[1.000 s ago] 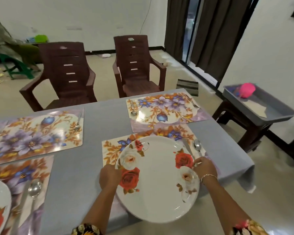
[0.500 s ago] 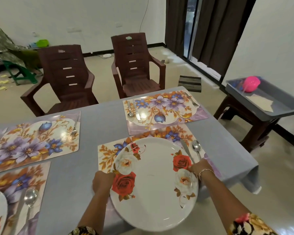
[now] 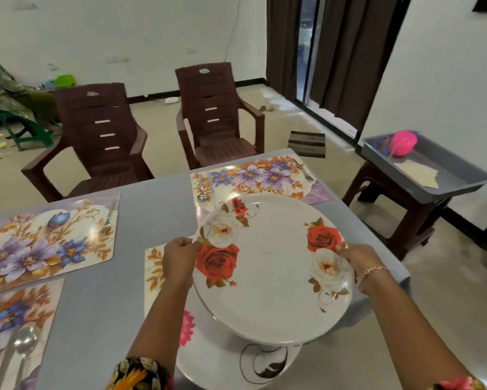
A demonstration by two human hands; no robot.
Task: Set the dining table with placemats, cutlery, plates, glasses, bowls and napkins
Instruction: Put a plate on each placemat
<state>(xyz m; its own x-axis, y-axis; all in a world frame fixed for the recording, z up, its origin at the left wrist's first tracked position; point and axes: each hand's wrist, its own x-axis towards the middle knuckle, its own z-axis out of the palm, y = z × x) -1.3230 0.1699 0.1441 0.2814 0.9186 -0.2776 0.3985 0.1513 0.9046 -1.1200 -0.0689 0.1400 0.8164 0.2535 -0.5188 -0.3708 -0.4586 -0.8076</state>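
I hold a large white plate (image 3: pixel 273 266) printed with red and white roses, lifted and tilted a little. My left hand (image 3: pixel 180 257) grips its left rim and my right hand (image 3: pixel 357 257) pinches its right rim. Below it a second white plate (image 3: pixel 217 358), with a pink flower and black swirls, shows at the table's near edge. Both are over the near-right floral placemat (image 3: pixel 155 266), which is mostly hidden. The far-right placemat (image 3: pixel 259 175) carries a spoon (image 3: pixel 201 190) and a fork (image 3: pixel 302 170).
The table has a grey cloth (image 3: pixel 101 305). Two more floral placemats (image 3: pixel 45 240) (image 3: pixel 17 319) lie on the left, the near one with a spoon (image 3: pixel 24 342). Two brown chairs (image 3: pixel 101 136) (image 3: pixel 217 116) stand beyond. A grey tray (image 3: pixel 433 170) with a pink bowl (image 3: pixel 402 139) sits on a stool at right.
The rose plate has come up and moved away from me toward the far-right placemat. A second plate beneath it has come into view.
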